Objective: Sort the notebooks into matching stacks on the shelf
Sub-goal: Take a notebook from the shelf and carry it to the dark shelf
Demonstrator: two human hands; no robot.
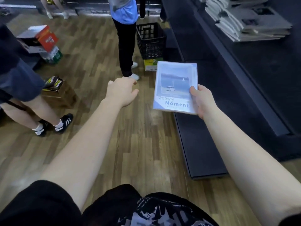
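A black printed garment (146, 212) is seen at the bottom edge, closest to the lens, and two bare forearms are stretched forward from it over a wooden floor (130, 144). The left hand (121, 92) is held out in the air with its fingers loosely bent; nothing is held in it. The notebook (176, 87) is gripped by the right hand (201, 101) at its lower right edge, with the thumb laid on the cover and the other fingers hidden beneath. The notebook is kept roughly flat in the air, above the edge of the low dark base (200, 144) of the shelf (244, 79), and it touches neither. A pale blue picture of a white vehicle by water is printed on its cover, with the words "Every Moment" below.

Grey stacks (254, 22) are piled on the shelf at the upper right, well apart from the held notebook. A black basket (151, 40) is set on a yellow-green box (152, 64) beside the shelf base, and a person in black trousers (124, 38) is stood just to its left. At the left, a second person's black shoes (63, 121) are seen near a cardboard box (57, 93).
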